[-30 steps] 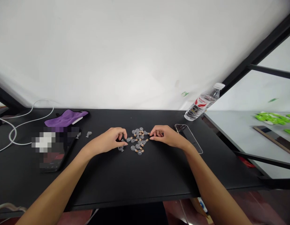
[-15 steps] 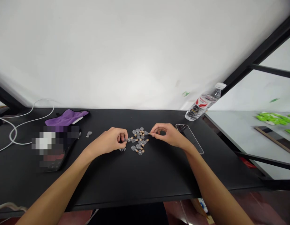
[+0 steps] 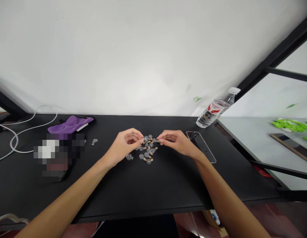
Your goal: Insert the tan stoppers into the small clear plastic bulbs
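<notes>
Forearms (image 3: 87, 180) angled inward over the bench (image 3: 148, 188), the right hand (image 3: 177, 142) pinched a small bottle (image 3: 154, 140) at one end while the left hand (image 3: 126, 142), its grip unclear, curled beside the bottles (image 3: 147, 154) clustered between them.

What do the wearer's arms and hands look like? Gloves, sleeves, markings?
Left hand and right hand are ungloved, with no visible rings. Left forearm and right forearm show no sleeves, watches, cables or obvious markings.
</notes>
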A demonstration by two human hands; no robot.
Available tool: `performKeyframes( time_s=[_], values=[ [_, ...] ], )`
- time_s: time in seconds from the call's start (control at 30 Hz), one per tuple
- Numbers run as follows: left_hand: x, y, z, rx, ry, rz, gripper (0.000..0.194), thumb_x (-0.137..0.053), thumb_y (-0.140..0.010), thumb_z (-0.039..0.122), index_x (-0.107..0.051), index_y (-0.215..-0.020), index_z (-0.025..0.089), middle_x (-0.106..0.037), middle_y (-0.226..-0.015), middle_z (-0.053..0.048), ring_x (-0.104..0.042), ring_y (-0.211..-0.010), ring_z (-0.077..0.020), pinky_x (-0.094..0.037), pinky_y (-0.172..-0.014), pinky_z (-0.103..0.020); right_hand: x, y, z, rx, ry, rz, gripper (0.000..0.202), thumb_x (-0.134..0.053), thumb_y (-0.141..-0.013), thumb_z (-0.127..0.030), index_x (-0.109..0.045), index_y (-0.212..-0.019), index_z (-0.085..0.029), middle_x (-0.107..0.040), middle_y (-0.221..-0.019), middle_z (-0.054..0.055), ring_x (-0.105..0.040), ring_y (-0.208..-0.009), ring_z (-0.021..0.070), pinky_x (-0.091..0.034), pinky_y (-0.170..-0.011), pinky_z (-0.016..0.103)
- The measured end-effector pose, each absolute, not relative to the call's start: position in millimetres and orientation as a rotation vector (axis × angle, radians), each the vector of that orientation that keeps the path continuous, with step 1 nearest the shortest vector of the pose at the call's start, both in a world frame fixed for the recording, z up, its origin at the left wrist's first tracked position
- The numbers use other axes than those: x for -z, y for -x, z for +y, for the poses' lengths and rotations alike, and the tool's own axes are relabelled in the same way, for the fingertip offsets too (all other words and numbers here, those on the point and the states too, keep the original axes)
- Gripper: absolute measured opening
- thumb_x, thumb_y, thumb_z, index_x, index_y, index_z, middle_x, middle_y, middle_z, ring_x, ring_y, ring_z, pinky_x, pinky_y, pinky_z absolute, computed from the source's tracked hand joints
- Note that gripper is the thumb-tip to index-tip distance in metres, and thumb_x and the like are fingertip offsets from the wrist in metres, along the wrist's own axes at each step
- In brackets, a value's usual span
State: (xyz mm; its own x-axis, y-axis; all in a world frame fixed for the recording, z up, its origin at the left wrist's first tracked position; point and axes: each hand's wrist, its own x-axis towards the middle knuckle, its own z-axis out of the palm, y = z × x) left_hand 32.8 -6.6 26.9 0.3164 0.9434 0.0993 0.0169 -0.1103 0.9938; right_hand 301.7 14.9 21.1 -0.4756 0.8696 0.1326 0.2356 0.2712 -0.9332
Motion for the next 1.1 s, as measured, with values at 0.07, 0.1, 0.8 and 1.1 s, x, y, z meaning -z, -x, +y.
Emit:
performKeyframes(
  time_s=[0.07,0.1,0.8,1.1],
  values=[
    [-24.4,-39.9,-11.0,-1.02,-1.36,0.92,0.022,-0.082,-0.082,0.03,-0.07,-0.093,0.016,-0.071,-0.087,-0.004,-0.067,-0.079,-0.015,-0.055,-0.076,-0.027,-24.9,-298.3,12.5,-1.256,0.953,-1.86,0.029,-0.077,-0.087,-0.04,-0.079,-0.104,-0.017,-0.073,-0.093,0.007,-0.069,-0.086,0.0193,-0.057,-0.086,0.036],
    [-23.3,-42.7,-12.8,-1.012,-1.329,0.909,0.023,-0.082,-0.081,0.03,-0.07,-0.093,0.016,-0.071,-0.088,-0.005,-0.068,-0.08,-0.0154,-0.056,-0.078,-0.028,-26.8,-296.6,11.4,-1.269,0.934,-1.853,0.028,-0.077,-0.087,-0.04,-0.079,-0.104,-0.017,-0.072,-0.094,0.007,-0.069,-0.086,0.0188,-0.057,-0.085,0.036],
    [-18.9,-49.6,-19.0,-0.956,-1.248,0.801,0.023,-0.083,-0.083,0.029,-0.072,-0.096,0.014,-0.074,-0.09,-0.006,-0.07,-0.083,-0.0158,-0.057,-0.079,-0.028,-21.1,-283.4,6.7,-1.363,0.807,-1.732,0.015,-0.085,-0.083,-0.027,-0.079,-0.093,-0.018,-0.072,-0.092,0.005,-0.069,-0.086,0.0176,-0.056,-0.082,0.032],
    [-13.4,-48.1,-16.4,-0.938,-1.283,0.801,0.021,-0.081,-0.085,0.028,-0.074,-0.097,0.013,-0.075,-0.086,-0.006,-0.07,-0.078,-0.0144,-0.058,-0.077,-0.027,-22.7,-283.6,5.2,-1.243,0.778,-1.842,0.011,-0.082,-0.085,-0.027,-0.081,-0.092,-0.019,-0.072,-0.095,0.007,-0.069,-0.089,0.0194,-0.056,-0.083,0.035]
  ],
)
